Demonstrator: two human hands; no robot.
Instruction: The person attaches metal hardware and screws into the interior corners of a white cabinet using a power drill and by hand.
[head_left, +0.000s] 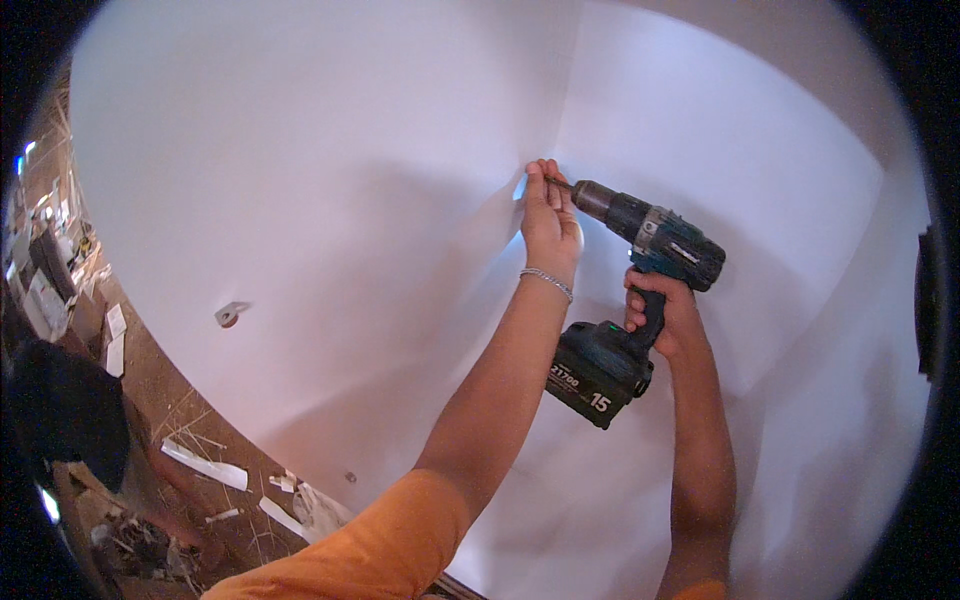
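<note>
I find the right hand [672, 308] gripping the drill [660, 240] near the corner [564, 110]; left hand [551, 225] at the bit [566, 186], its hold unclear. Judged step: lining up the bit. Next move calls for steady aim.

From over here, I hold my left hand [551, 222] high, fingers [535, 185] up — my right hand [681, 312] is lower, curled tight, its arm [702, 440] almost straight up.
</note>
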